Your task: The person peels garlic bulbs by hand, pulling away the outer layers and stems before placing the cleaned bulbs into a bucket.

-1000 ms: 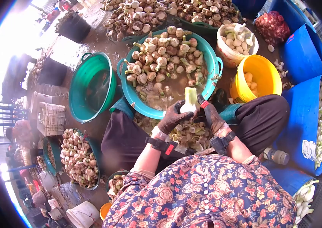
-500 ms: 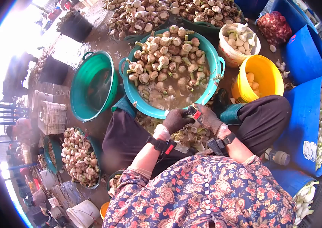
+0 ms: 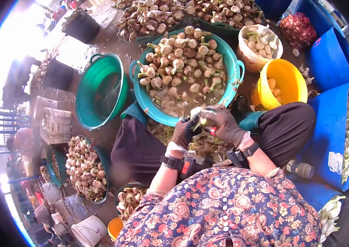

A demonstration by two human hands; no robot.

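Note:
Both my hands wear dark gloves and meet over my lap, at the near rim of a large teal tub (image 3: 161, 120) of garlic bulbs (image 3: 177, 65) in muddy water. My left hand (image 3: 184, 131) is closed around a garlic bulb with a green stem (image 3: 202, 122); its pale top shows between my hands. My right hand (image 3: 225, 124) curls against the same garlic from the other side. A small red-handled tool (image 3: 212, 131) shows at its fingers; the blade, if any, is hidden. Leafy peelings (image 3: 207, 147) lie beneath both hands.
An open green basin (image 3: 84, 99) stands left of the tub. On the right are a yellow bucket (image 3: 302, 88), a white bucket (image 3: 246, 59) of peeled bulbs and blue bins (image 3: 326, 136). More garlic (image 3: 86, 166) fills a tub at lower left.
A pale garlic bulb with a green stem now shows between my hands. My left hand has shifted slightly down, and my right hand has turned over the garlic.

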